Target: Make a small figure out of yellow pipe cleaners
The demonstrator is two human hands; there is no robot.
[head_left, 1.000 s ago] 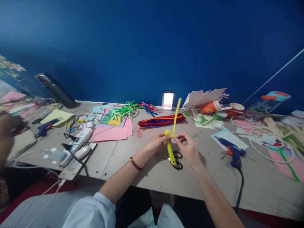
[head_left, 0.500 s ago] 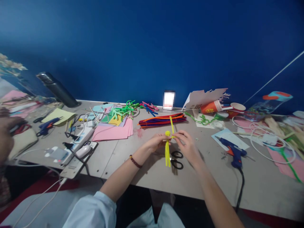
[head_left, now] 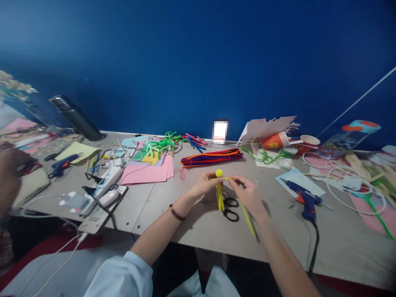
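Two hands close, pinching yellow strips

A deep blue wall rises behind a long grey table.

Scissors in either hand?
No, the scissors lie on the table, while the left hand pinches the yellow bundle and the right hand a yellow strand.
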